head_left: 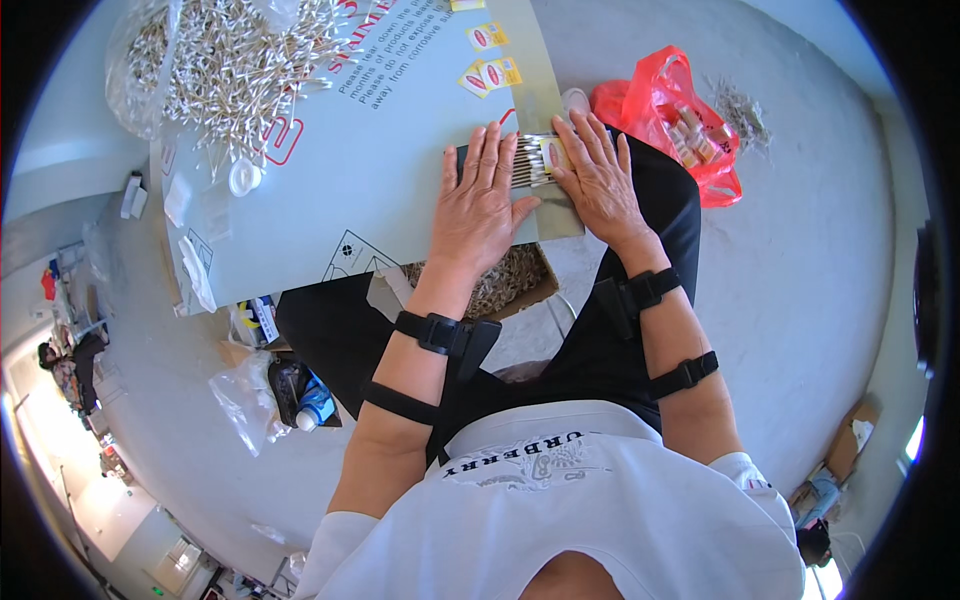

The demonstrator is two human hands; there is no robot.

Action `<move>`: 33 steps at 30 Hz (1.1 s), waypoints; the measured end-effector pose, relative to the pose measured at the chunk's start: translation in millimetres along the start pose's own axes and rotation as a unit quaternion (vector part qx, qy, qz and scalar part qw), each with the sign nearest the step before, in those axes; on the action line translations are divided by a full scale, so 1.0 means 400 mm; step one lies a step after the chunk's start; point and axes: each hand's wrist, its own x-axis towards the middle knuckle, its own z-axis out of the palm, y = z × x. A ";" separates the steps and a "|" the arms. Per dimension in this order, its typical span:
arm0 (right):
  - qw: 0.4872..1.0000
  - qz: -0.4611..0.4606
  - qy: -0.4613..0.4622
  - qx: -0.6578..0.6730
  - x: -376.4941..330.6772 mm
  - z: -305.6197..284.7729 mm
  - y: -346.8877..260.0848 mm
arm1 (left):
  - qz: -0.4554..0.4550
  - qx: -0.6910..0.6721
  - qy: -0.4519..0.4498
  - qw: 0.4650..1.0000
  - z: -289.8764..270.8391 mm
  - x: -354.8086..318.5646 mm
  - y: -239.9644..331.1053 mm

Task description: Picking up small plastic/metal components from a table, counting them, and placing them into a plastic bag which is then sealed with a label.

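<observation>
A flat row of cotton swabs (524, 165) lies near the right edge of the table, between my two hands. My left hand (472, 210) rests palm down at its left end, fingers stretched out and pointing away from me. Part of a dark flat piece shows beneath those fingers. At the row's right end, my right hand (602, 190) lies with fingers extended, its thumb by a small yellow and white label (555, 153) on the swabs. Both hands partly cover the row, so its ends are hidden.
Loose cotton swabs (245, 75) heap at the far left beside a clear plastic bag (140, 75). Nearer sits a round white lid (243, 178). Several labels (498, 73) lie toward the far edge. A red plastic bag (650, 85) stands right; a cardboard box (545, 285) sits below the table.
</observation>
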 end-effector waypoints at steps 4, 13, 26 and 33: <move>1.000 -0.005 -0.002 -0.005 0.003 0.000 -0.003 | 0.009 -0.006 0.011 1.000 0.009 0.012 0.015; 0.839 0.201 0.255 0.436 0.037 0.031 0.059 | -0.058 -0.336 0.215 0.915 0.028 0.055 0.014; 0.757 0.220 0.174 0.590 0.067 0.063 0.020 | -0.070 -0.396 0.232 0.886 0.045 0.101 0.069; 0.770 0.205 0.189 0.574 0.065 0.052 0.012 | -0.074 -0.489 0.249 0.833 0.076 0.132 0.129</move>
